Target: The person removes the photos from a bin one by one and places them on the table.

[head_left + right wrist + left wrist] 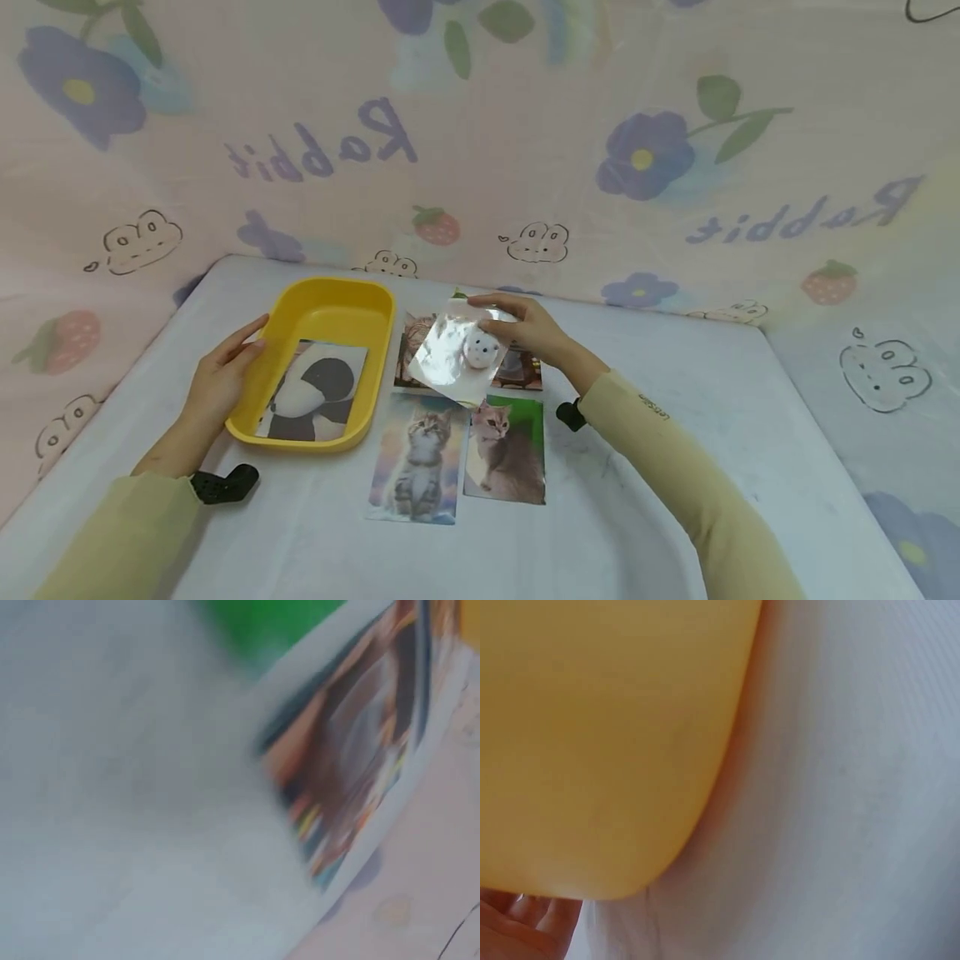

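Observation:
My left hand (213,383) grips the left side of a yellow tray (330,321), thumb on the rim and fingers along the outer wall. In the left wrist view, fingers (536,930) show at the edge of the tray (607,750). A black-and-white animal photo (318,392) lies inside it. My right hand (528,327) pinches a glossy photo (457,354) by its upper edge; glare hides part of its picture, and a white, dark-spotted animal face shows. This photo is tilted above two cat photos, overlapping them.
On the white table (300,525), a kitten photo (420,462) and a cat photo with green background (506,454) lie side by side in front. Behind them, partly covered, are a striped cat photo (411,350) and a brown photo (525,371). A printed curtain (480,167) hangs behind the table.

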The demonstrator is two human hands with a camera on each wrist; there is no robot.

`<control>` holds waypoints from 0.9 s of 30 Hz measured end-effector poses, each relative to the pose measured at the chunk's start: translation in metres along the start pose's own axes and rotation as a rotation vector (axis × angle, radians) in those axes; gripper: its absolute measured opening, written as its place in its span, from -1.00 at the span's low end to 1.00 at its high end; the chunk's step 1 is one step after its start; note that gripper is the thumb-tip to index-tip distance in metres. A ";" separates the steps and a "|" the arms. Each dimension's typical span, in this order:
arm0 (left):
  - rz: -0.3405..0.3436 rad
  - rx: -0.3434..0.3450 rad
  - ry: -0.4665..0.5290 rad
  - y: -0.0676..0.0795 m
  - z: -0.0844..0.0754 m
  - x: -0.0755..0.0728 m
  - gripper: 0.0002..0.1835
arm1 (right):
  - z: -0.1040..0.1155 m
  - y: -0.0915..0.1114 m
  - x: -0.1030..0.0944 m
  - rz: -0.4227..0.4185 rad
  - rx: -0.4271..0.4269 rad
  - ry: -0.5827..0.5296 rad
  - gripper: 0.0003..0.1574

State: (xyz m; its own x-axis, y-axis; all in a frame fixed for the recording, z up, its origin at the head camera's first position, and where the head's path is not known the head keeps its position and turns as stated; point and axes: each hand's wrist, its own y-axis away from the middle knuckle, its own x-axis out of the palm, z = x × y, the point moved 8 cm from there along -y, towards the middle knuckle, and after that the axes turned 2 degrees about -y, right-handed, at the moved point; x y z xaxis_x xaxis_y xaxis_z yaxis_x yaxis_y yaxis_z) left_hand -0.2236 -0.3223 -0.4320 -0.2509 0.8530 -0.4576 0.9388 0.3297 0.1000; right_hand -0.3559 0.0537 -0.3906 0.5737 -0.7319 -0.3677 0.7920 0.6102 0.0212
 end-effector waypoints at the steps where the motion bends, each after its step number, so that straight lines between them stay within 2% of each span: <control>1: 0.000 -0.002 -0.001 0.000 0.001 -0.001 -0.45 | -0.003 0.002 -0.004 -0.003 0.006 -0.004 -0.50; 10: -0.002 0.021 0.005 0.002 0.002 -0.004 -0.46 | -0.023 0.021 -0.049 -0.031 0.045 0.006 -0.46; 16: -0.007 0.038 0.010 0.001 -0.001 -0.004 -0.47 | -0.040 0.031 -0.075 0.024 0.117 0.056 -0.49; 27: -0.002 0.019 0.011 0.000 0.000 0.002 -0.45 | -0.067 0.051 -0.110 0.090 0.205 0.163 -0.51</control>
State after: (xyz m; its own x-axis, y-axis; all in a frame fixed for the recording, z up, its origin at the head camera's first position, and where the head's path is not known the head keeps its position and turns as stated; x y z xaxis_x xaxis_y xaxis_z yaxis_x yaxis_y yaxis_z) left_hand -0.2237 -0.3209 -0.4329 -0.2550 0.8571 -0.4476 0.9427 0.3234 0.0822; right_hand -0.3929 0.1854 -0.4118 0.6154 -0.6092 -0.5001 0.7748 0.5842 0.2417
